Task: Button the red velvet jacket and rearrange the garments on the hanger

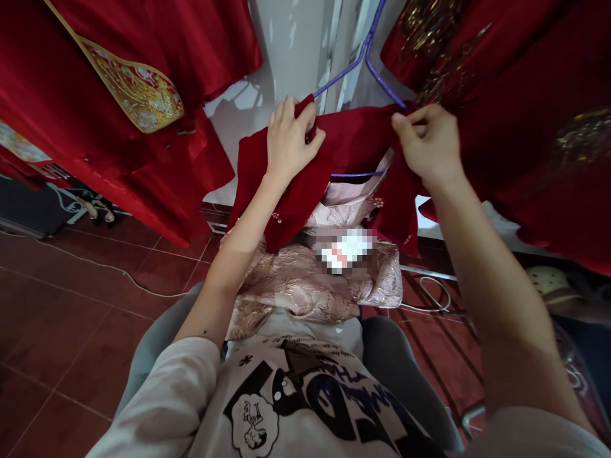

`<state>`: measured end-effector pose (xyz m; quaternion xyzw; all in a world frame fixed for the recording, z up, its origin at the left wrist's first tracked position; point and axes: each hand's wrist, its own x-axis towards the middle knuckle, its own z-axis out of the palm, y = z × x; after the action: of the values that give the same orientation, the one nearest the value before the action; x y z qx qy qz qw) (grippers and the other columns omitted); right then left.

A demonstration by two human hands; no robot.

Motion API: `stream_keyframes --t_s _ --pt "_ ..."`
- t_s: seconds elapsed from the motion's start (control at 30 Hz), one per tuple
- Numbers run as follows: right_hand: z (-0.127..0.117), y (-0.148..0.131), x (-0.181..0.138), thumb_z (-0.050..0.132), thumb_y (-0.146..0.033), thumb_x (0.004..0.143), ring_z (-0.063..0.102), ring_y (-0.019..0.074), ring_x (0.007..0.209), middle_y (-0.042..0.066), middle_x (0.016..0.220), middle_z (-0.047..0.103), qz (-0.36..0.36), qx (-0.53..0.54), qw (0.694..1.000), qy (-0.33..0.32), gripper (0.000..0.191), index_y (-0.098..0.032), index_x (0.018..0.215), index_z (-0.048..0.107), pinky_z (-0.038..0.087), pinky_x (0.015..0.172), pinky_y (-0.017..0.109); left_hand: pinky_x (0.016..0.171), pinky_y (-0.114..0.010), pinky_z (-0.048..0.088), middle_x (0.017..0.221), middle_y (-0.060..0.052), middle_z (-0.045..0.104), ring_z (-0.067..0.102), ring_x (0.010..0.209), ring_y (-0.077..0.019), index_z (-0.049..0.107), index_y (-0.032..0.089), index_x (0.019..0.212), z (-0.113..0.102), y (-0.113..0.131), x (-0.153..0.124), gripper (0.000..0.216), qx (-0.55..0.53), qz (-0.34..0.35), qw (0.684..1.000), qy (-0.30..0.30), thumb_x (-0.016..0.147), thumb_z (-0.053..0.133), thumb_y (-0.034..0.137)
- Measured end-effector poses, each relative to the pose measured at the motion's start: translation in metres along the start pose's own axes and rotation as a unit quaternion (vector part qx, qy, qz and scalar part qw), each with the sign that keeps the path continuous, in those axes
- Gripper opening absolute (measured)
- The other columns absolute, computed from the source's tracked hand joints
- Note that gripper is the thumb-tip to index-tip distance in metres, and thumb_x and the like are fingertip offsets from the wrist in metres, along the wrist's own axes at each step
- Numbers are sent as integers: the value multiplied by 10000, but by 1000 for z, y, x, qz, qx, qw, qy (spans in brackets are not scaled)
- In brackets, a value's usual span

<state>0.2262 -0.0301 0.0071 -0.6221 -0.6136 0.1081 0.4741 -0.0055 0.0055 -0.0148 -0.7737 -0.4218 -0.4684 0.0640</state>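
A dark red velvety garment (351,133) hangs from a purple hanger (365,54) in front of me. My left hand (292,137) is closed on its left shoulder, thumb and fingers pinching the cloth beside the hanger's arm. Its right shoulder is pinched by my right hand (429,137), just below the other arm of the hanger. Small beaded ornaments dot the red cloth. Beneath it lies a shiny pink brocade garment (296,277) across my lap, with a blurred white patch over part of it. The hanger's lower bar shows through the neck opening.
Red garments with gold embroidery hang on the left (191,70) and on the right (515,127), close to my arms. Behind stands a pale wall (291,44). A white cable (128,280) runs over the red tiled floor (95,331). A pale clog-style shoe (548,283) is at right.
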Motion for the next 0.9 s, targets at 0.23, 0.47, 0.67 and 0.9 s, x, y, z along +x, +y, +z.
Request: stream_keyframes --t_s 0.23,0.47,0.67,0.9 --pt "53 -18 -27 670 -647 861 487 95 597 -21 642 512 -112 216 957 -161 467 -193 800 581 402 556 239 1084 -536 352 1140 -96 625 406 1354 -377 582 338 785 -8 -13 -1 138 -87 -49 993 57 839 708 360" --pt "51 17 -36 812 -415 775 626 179 850 21 901 620 -239 137 956 -98 358 -212 989 608 557 807 354 1112 -503 381 1164 -103 583 491 1307 -324 539 237 976 26 -5 -42 240 -85 -77 983 143 962 654 446" --pt "73 26 -60 572 -245 884 643 207 965 80 1054 633 -225 138 964 -38 187 -210 1066 594 562 882 393 1074 -473 461 1013 -65 570 607 1153 -274 518 212 1019 55 24 -71 101 -149 -44 987 41 1007 596 275" --pt "67 21 -80 630 -421 922 666 159 944 34 1055 656 -181 248 948 -79 268 -256 1129 588 585 864 307 1044 -446 520 1183 -109 600 630 1169 -250 500 218 1242 43 34 -84 208 -167 -62 983 43 1035 507 219"
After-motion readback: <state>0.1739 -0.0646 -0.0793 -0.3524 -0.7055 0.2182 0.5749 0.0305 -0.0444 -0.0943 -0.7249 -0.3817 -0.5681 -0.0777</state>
